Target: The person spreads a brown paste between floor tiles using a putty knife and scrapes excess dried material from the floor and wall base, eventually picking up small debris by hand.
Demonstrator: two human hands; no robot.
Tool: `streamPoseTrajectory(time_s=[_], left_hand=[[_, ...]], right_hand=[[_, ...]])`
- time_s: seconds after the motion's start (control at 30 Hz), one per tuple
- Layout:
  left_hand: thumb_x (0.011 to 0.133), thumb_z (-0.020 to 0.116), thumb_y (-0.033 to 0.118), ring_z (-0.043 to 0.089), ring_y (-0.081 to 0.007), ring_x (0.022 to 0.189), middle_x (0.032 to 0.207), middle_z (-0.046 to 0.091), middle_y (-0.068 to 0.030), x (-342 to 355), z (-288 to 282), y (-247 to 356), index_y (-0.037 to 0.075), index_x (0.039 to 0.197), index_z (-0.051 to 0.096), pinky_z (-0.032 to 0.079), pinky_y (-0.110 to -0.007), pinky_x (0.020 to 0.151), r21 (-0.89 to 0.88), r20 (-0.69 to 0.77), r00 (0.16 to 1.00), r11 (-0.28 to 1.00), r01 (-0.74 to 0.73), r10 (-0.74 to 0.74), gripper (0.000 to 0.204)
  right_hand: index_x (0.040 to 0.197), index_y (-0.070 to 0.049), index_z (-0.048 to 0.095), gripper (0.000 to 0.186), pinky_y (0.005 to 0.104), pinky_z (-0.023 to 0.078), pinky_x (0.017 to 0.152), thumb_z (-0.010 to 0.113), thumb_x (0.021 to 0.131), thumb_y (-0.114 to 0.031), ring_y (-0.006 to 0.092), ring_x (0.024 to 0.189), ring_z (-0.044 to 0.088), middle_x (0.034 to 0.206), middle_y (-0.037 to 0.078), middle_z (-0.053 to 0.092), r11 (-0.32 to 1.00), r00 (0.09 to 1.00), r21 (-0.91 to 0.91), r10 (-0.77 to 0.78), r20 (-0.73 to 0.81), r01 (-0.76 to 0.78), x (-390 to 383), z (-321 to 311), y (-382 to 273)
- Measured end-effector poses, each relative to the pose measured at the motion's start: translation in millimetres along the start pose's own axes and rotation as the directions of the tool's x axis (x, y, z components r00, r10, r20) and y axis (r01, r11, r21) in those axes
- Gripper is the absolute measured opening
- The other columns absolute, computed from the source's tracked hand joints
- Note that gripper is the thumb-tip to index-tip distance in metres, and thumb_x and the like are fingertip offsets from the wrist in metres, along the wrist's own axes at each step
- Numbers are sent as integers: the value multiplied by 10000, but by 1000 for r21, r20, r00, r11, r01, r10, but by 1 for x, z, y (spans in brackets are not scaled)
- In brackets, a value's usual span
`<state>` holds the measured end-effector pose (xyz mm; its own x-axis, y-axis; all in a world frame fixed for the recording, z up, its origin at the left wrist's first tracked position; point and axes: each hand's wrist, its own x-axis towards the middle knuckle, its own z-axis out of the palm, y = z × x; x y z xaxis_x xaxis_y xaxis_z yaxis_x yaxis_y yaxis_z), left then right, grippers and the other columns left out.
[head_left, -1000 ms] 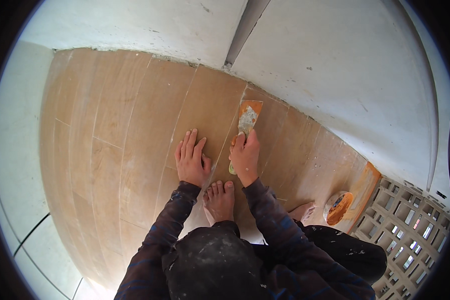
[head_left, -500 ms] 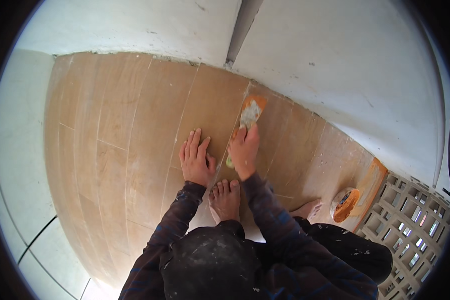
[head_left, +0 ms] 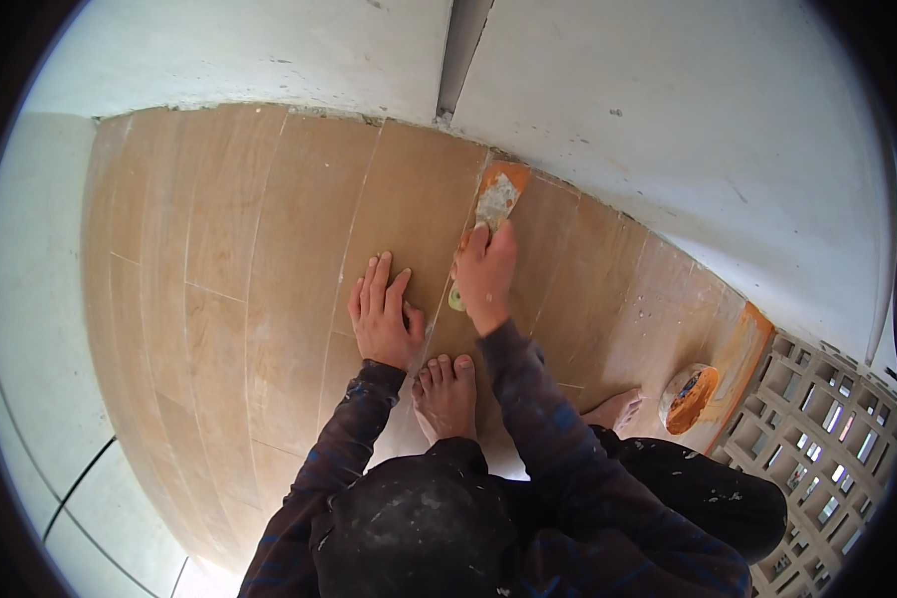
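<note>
My right hand is wrapped round the handle of a putty knife. Orange paste coats part of its flat grey blade, which lies over a joint in the wood-look tile floor, close to the foot of the wall. The butt of the handle, pale green, sticks out below my fist. To the left, my left hand rests on the floor with its fingers stretched out and holds nothing. A round white tub with orange paste inside stands at the right, beyond my right foot.
White walls run along the far side, with a grey vertical strip between two sections. At the lower right is a pierced block screen. My bare left foot stands between my forearms. Orange paste marks the floor edge by the screen.
My right hand and the putty knife have slid farther toward the wall along the joint. The left hand stays on the floor; the whole view has shifted slightly.
</note>
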<state>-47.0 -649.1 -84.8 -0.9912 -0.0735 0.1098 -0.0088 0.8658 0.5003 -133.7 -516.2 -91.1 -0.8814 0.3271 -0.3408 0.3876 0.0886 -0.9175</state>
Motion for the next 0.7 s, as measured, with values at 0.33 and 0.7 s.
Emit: streamPoseTrajectory(time_s=[0.33,0.7], left_hand=[[832,612,95,449,-341,1498,1592,503,-160,5,-2,2,90,1328,639,311,-519,1226,2,-5,1000,1000,0,0,497],[846,580,13,462,-372,1475,1581,504,-166,39,7,-10,63,1420,577,342,-511,1231,-106,-46,997,993,-59,55,576]], right_hand=[[1038,-49,457,117,314,408,402,472,1102,-146,127,493,528,737,42,536,998,999,-43,-40,35,41,10,-7,13],[1052,-21,465,136,334,432,404,473,1093,-150,170,489,552,736,80,554,981,965,-34,194,180,-191,-19,-34,-35]])
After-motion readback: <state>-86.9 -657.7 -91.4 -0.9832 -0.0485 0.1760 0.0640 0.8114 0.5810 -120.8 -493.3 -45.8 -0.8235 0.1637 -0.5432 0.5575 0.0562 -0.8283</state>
